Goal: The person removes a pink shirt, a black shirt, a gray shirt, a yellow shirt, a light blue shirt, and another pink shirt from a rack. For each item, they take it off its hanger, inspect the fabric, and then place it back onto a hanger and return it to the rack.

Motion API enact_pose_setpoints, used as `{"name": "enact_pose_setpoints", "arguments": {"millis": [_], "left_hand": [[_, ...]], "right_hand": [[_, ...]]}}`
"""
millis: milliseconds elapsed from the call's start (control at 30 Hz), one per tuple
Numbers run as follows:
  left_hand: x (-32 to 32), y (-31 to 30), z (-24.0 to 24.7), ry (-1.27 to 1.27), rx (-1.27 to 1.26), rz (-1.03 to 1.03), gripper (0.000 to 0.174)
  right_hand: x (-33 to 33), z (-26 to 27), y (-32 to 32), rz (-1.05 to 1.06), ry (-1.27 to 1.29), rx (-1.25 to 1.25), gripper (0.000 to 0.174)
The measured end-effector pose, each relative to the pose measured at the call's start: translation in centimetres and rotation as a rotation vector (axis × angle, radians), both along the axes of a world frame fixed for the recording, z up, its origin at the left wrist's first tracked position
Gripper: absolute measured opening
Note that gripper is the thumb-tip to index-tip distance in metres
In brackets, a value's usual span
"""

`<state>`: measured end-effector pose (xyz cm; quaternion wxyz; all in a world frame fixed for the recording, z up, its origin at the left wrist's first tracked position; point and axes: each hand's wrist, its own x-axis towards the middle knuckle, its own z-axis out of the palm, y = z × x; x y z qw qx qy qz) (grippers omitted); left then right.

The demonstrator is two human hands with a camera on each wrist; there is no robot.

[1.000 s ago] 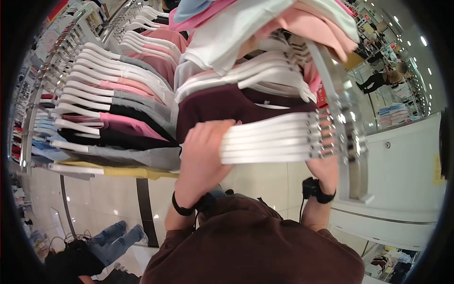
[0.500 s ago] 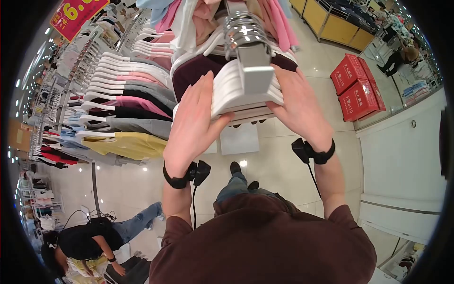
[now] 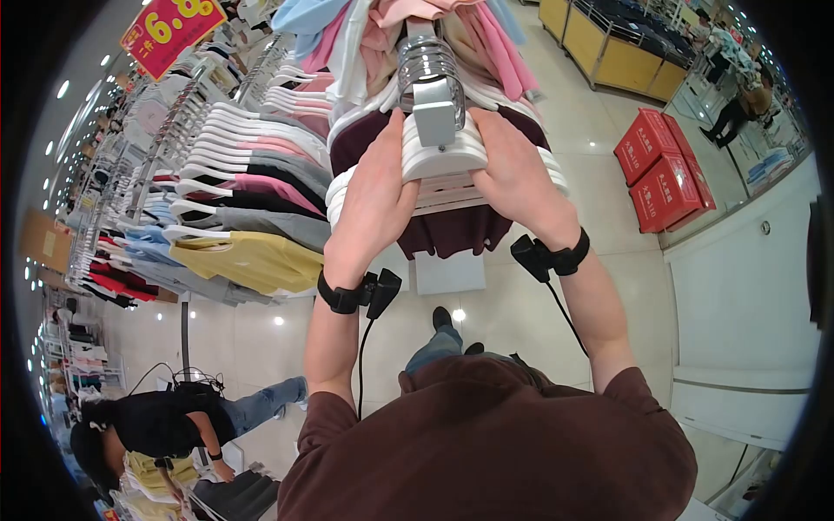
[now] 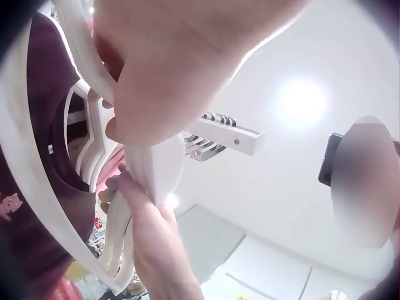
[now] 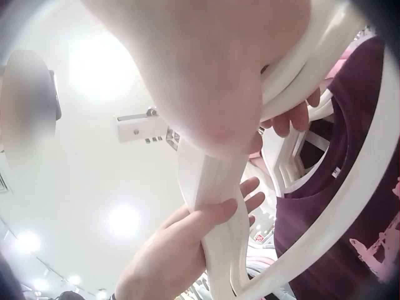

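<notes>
as you face the near end of the rail (image 3: 433, 122), both your hands grip one stack of white hangers (image 3: 445, 159) just below it. your left hand (image 3: 373, 187) wraps the stack's left side, thumb in front and fingers curled behind; your right hand (image 3: 521, 178) does the same on the right side, fingers closed round it. behind the front hanger you have a maroon shirt (image 4: 50, 72) with a pink print. farther along, pink, white and blue clothes (image 3: 347, 61) drape over the rail. to your left, a row of shirts (image 3: 278, 165) ends in a yellow shirt (image 3: 252, 263); to your right, red boxes (image 3: 665, 178) stand on the floor (image 3: 599, 304).
</notes>
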<state>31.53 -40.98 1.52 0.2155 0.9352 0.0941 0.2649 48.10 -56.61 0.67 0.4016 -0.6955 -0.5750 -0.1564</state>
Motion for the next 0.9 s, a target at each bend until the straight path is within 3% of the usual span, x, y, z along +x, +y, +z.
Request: {"name": "enact_pose_setpoints", "arguments": {"millis": [133,200,300,367,467,500,567,667,833,900], "left_hand": [[-0.5,0.5,0.9,0.045,0.025,0.014,0.081],[-1.1,1.0,2.6,0.205,-0.095,-0.117,0.086],[-1.9,5.7,3.9,0.097,-0.362,-0.354,0.078],[-2.3,6.7,7.1,-0.110,-0.481,-0.116,0.060],[-0.3,13.0,9.5,-0.344,0.329,0.248,0.061],[0.5,15.1,10.2,-0.348,0.328,0.257,0.061],[2.1,18.8,11.4,-0.394,0.602,0.310,0.062],[4.7,22.8,11.2,-0.350,0.599,0.400,0.050],[7.2,24.0,11.6,-0.150,0.559,0.391,0.040],[7.3,22.9,12.8,0.004,0.259,0.495,0.040]], "right_hand": [[-0.1,-0.3,0.4,0.010,-0.005,0.040,0.057],[-0.3,-0.3,0.3,-0.031,-0.026,0.056,0.057],[-1.0,0.9,-1.2,-0.075,-0.032,-0.110,0.059],[-1.8,1.0,-2.4,-0.102,-0.086,-0.095,0.061],[-3.0,0.3,-5.6,-0.149,-0.084,-0.071,0.066],[-3.6,-0.1,-6.8,-0.165,-0.031,-0.057,0.069],[-5.3,-1.1,-9.2,-0.163,0.072,-0.037,0.069],[-7.9,-3.4,-12.4,-0.172,0.246,-0.041,0.068],[-10.9,-8.1,-15.6,-0.152,0.437,-0.113,0.066],[-11.6,-9.2,-16.3,-0.176,0.548,-0.198,0.062]]}}
